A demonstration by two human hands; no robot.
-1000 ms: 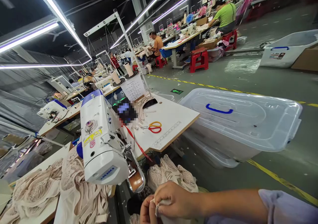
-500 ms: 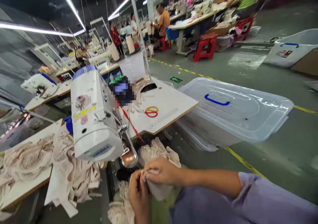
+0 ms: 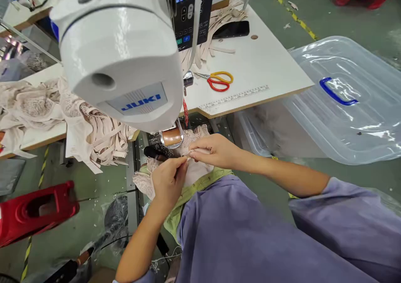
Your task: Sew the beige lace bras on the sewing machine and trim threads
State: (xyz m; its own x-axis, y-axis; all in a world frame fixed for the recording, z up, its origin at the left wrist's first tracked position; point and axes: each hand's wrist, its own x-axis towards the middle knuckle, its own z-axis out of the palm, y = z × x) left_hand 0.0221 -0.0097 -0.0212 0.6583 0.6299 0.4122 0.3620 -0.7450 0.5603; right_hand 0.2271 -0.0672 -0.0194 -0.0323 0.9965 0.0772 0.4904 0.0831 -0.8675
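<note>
Over my lap, a beige lace bra (image 3: pixel 197 172) is held up by its edge in front of the sewing machine (image 3: pixel 122 61). My left hand (image 3: pixel 169 178) is closed, thumb and forefinger pinching the edge. Just to the right, my right hand (image 3: pixel 216 150) pinches the same edge, fingers folded over it. The fingertips of both hands almost meet. Part of the bra hangs below the hands on a light green cloth (image 3: pixel 200 184), and its far lace lies near the machine's sewing end. Whatever fine detail sits between the fingertips is too small to make out.
Beige bras (image 3: pixel 97 128) pile over the left table edge. Scissors (image 3: pixel 219 81), a black phone (image 3: pixel 232 29) and loose straps lie on the white tabletop (image 3: pixel 266 70). A lidded clear plastic box (image 3: pixel 347 124) stands right. A red stool (image 3: pixel 37 214) is at lower left.
My view has swung down and closer to the machine and my lap. Both hands still pinch the bra, their fingertips now along its edge.
</note>
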